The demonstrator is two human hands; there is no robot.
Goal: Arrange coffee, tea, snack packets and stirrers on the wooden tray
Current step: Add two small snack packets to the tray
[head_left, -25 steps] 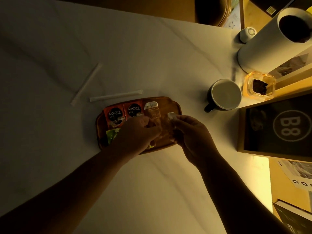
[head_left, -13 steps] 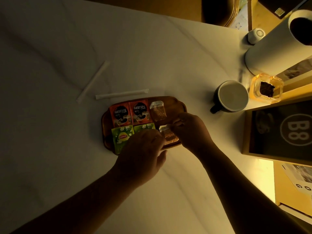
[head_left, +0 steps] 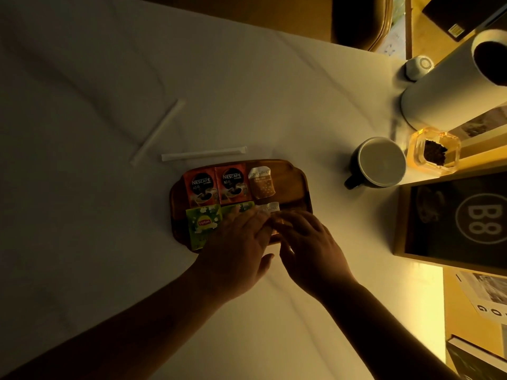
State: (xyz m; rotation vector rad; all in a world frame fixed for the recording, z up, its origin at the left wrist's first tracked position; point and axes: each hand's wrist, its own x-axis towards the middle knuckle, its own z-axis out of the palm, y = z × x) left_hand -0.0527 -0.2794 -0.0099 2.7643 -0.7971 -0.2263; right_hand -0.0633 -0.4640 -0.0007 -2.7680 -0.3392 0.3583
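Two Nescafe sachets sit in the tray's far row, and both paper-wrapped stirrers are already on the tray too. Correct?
Not quite. The Nescafe sachets do sit in the wooden tray's far row, but the head view shows both stirrers still on the white table, beyond the tray.

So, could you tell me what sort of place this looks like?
Probably a hotel room's refreshment corner: a wooden tray with Nescafe sachets and Lipton tea bags, a mug beside it, and a framed B8 sign.

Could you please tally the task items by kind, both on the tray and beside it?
Nescafe coffee packets: 2
Lipton tea packets: 2
Snack packets: 2
Wrapped stirrers, off the tray: 2
Total: 8
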